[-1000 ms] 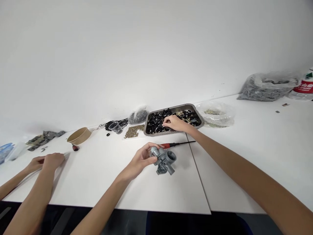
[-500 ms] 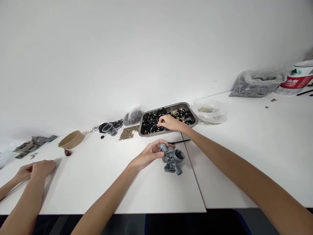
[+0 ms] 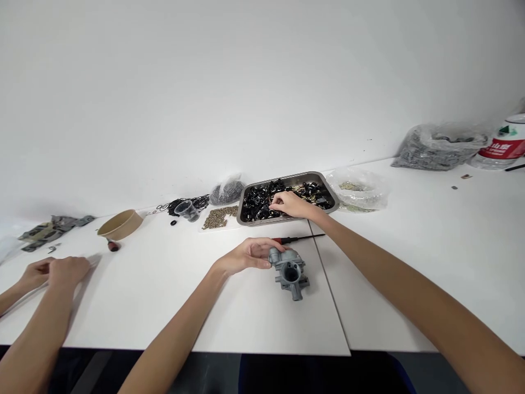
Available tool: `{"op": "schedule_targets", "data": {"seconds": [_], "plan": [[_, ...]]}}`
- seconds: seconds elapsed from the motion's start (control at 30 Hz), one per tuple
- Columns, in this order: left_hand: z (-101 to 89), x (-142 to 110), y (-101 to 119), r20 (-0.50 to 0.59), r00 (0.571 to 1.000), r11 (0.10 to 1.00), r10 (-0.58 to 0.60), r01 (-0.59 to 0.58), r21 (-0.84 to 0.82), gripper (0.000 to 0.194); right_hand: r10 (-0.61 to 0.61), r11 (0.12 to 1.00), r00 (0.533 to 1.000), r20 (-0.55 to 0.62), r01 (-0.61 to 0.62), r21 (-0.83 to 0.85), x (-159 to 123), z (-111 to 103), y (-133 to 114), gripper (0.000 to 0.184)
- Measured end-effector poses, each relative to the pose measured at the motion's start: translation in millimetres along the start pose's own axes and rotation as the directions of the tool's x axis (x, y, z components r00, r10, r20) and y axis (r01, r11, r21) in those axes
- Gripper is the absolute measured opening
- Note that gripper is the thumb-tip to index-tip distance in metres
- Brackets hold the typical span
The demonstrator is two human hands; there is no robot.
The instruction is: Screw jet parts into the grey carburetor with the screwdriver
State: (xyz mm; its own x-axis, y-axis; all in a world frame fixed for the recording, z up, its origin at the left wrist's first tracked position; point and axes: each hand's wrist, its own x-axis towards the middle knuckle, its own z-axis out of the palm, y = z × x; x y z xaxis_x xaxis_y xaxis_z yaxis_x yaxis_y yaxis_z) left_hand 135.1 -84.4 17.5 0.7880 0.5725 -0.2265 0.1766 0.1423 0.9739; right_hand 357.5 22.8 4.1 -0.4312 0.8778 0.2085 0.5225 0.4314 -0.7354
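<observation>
A grey metal carburetor (image 3: 290,272) is gripped at its upper left end by my left hand (image 3: 248,256), thumb in front and fingers behind. My right hand (image 3: 290,204) reaches into a metal tray (image 3: 287,221) heaped with small black and brass parts. Its fingertips are pinched together over the parts; whether something is between them is too small to see. Behind the carburetor lies a screwdriver (image 3: 292,239) with a red and black handle, close to my left fingers.
Brass pieces (image 3: 219,217), a plastic cup (image 3: 187,210) and black rings (image 3: 200,202) lie left of the tray. Bags (image 3: 359,189) stand to its right. At far left, another person's hands (image 3: 61,269) work near a cardboard bowl (image 3: 120,225) and a second screwdriver (image 3: 112,245).
The carburetor has turned in my left hand, its round bore now facing me. My right hand stays over the tray. The view has shifted slightly.
</observation>
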Motion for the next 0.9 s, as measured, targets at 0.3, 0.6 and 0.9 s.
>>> {"op": "schedule_targets", "data": {"seconds": [0.3, 0.6, 0.9], "plan": [[-19.5, 5, 43, -0.486, 0.782, 0.921, 0.389, -0.325, 0.214, 0.02, 0.006, 1.0, 0.999, 0.05, -0.007, 0.013, -4, -4, -6, 0.024], [-40.3, 11, -4, -0.586, 0.368, 0.666, 0.722, -0.138, 0.733, 0.015, -0.003, 0.999, 0.999, 0.047, 0.001, 0.043, -2, -2, -3, 0.025], [-47.2, 8, -10, -0.38, 0.401, 0.419, 0.833, -0.011, 0.908, 0.022, -0.035, 0.996, 0.999, 0.023, 0.033, 0.078, -1, 0, -4, 0.026]]}}
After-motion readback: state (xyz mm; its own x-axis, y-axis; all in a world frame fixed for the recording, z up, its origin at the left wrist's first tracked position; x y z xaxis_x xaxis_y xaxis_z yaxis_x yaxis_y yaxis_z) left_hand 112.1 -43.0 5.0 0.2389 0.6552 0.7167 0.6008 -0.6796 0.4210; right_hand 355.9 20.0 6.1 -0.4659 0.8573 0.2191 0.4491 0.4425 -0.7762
